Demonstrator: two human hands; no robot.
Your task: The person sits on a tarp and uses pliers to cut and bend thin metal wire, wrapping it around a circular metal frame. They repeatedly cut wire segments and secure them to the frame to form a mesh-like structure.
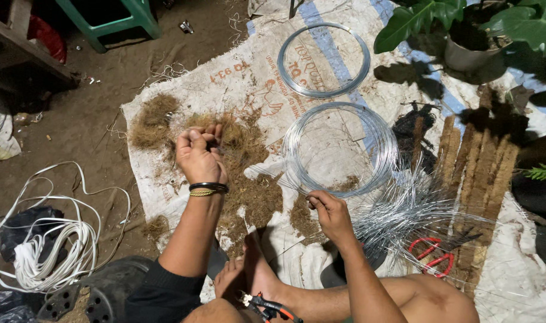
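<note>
My left hand [198,152] is closed on a tuft of brown coconut fibre, lifted just above the fibre pile [249,191] spread on a white woven sack [237,78]. My right hand [329,212] pinches a thin piece of silver wire near the lower edge of a wire coil [340,149]. A loose bundle of cut wire lengths [404,215] lies just right of that hand. My bare foot [255,269] rests on the sack between my arms.
A second wire coil [324,60] lies further up the sack. Fibre-wrapped sticks [476,167] and red-handled scissors [431,254] sit at right, a potted plant [464,36] at top right. White cord [51,239] lies at left, pliers [267,305] by my leg, a green stool [111,18] at top.
</note>
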